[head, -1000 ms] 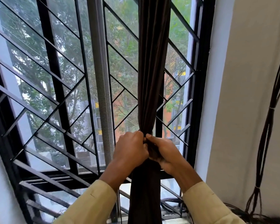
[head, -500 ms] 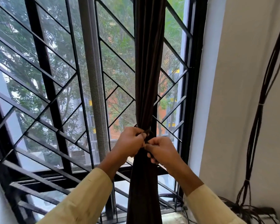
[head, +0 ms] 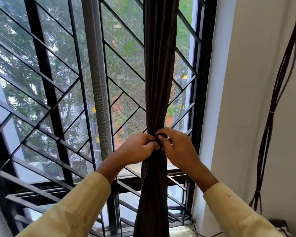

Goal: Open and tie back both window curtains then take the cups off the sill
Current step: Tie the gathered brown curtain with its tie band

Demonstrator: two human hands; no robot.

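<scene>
A dark brown curtain [head: 159,69] hangs gathered into a narrow bundle in front of the right part of the window. Both hands meet at its pinched waist. My left hand [head: 137,147] grips the bundle from the left, fingers curled. My right hand [head: 176,147] holds it from the right, and a dark tie loop [head: 161,136] shows between its thumb and fingers. No cups are in view, and the other curtain is out of frame.
A black metal window grille [head: 46,79] with diagonal bars covers the glass. A grey rolled mesh screen [head: 99,93] stands upright left of the curtain. A bundle of dark cables [head: 272,106] runs down the white wall on the right.
The view has shifted left and down a little. My hands stay at the curtain's waist; the right hand's fingers now hook a dark loop at the front of the bundle.
</scene>
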